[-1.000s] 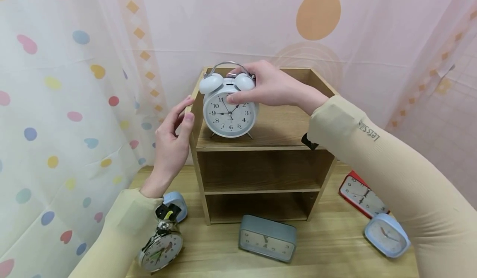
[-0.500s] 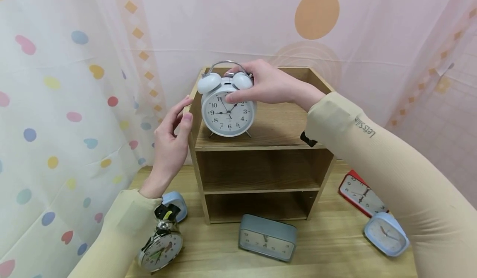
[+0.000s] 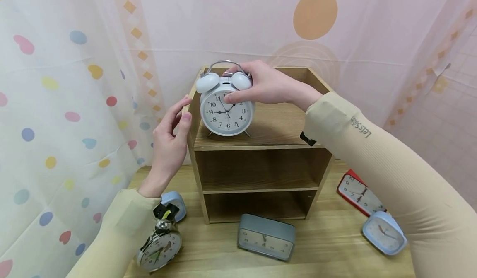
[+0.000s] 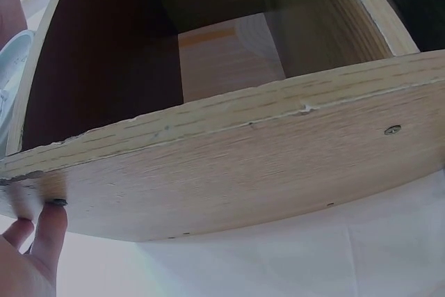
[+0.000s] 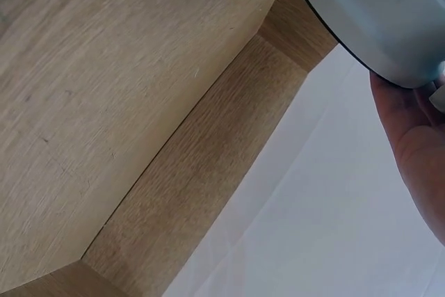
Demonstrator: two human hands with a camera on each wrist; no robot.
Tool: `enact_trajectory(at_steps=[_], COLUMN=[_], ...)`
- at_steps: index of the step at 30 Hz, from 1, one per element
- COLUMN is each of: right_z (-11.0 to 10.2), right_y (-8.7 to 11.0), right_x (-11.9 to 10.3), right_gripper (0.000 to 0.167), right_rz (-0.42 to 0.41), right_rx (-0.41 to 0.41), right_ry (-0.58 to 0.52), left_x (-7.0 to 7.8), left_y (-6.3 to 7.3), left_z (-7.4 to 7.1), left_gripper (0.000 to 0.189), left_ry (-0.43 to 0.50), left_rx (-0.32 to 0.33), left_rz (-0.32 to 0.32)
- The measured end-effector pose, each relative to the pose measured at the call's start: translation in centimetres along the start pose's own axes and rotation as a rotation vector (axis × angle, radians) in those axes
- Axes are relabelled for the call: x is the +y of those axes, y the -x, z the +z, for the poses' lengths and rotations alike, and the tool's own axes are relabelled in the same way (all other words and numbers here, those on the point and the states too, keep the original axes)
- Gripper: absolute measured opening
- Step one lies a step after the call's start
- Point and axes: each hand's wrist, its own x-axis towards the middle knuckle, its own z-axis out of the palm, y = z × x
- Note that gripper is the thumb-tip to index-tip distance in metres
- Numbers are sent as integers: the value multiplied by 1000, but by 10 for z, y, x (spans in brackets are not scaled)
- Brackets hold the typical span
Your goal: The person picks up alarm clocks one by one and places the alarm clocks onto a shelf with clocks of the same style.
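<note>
From my end of the feed: the right hand (image 3: 266,83) is clamped on the white twin-bell clock (image 3: 227,118), thumb over the dial around the 12 and 1. The other fingers go behind the bells, so I can't make out most of their grip. The clock's upright at the left end of the top level of the wooden shelf (image 3: 257,189), thin legs down at the board, though I can't tell if they're taking weight. My right wrist view only catches a blank curve of its casing in the corner, dial out of sight.

The left hand (image 3: 171,141) has its fingers fairly straight, a bit apart, touching the shelf's left side panel (image 4: 243,151). Some fingertips are lost behind that edge in the head view.

Lots of half-hidden stuff below: a chrome clock (image 3: 164,249) and a small blue clock (image 3: 178,205) behind the left wrist, a red clock (image 3: 357,193) cut off by the right sleeve (image 3: 395,166) and overlapped by a light-blue square clock (image 3: 384,233). The grey-blue clock's (image 3: 266,236) numerals look washed out.
</note>
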Motion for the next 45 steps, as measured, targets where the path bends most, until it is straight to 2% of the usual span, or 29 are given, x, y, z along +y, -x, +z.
enact_trajectory(at_steps=[40,45], right_z=[-2,-3], right_y=[-2,-2], right_x=[-1,0], right_gripper=[52,62], right_rz=[3,11], right_rx=[-18,-11], right_ry=[-10,-14], left_x=[0,0], left_y=[0,0], left_z=[-1,-1], left_gripper=[38,38], left_ry=[-6,-1], left_rx=[18,14], left_rz=[11,12])
